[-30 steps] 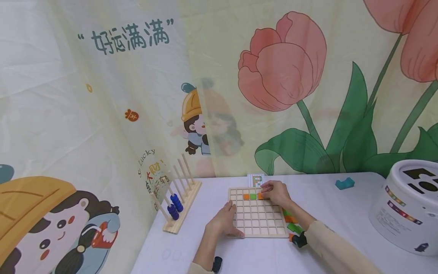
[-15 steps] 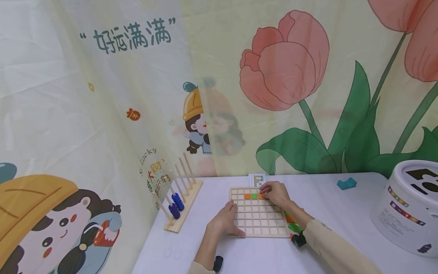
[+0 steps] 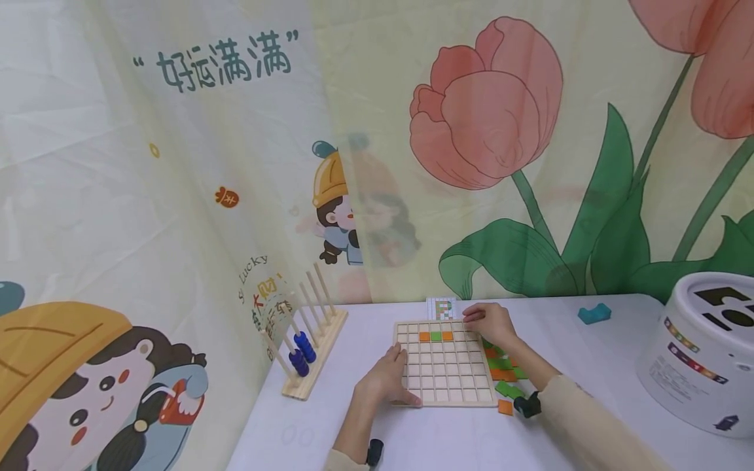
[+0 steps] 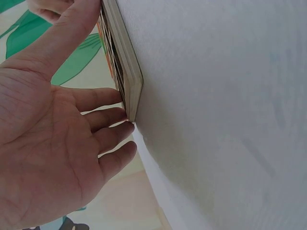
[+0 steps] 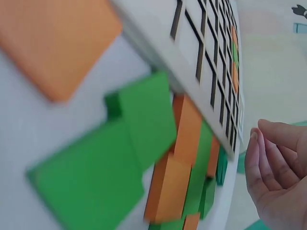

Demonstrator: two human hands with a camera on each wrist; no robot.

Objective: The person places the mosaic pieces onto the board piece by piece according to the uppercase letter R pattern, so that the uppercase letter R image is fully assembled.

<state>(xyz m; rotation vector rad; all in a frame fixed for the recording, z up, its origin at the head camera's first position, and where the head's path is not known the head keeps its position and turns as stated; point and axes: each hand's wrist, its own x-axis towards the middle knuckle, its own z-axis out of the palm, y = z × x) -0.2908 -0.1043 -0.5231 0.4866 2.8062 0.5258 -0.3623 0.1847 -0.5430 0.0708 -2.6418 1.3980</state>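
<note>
A wooden grid board (image 3: 442, 369) lies on the table with a row of three tiles near its far edge: an orange tile (image 3: 424, 336), a green tile (image 3: 436, 336) and another orange tile (image 3: 448, 336). My left hand (image 3: 384, 379) rests against the board's near left corner, fingers along the left side and thumb at the near edge. In the left wrist view its fingertips touch the wooden rim (image 4: 129, 72). My right hand (image 3: 491, 324) hovers by the far right corner, thumb and fingertips close together. Nothing shows between them in the right wrist view.
Loose green tiles (image 3: 508, 390) and orange tiles (image 3: 502, 375) lie in a pile along the board's right side. A pattern card (image 3: 443, 307) sits behind the board. To the left stands a peg rack (image 3: 315, 356) with blue beads; to the right, a white bucket (image 3: 695, 366) and a teal piece (image 3: 594, 314).
My right hand has moved right, off the tile row to the board's far right corner, uncovering the right-hand orange tile and more of the pile. My left hand stays at the board.
</note>
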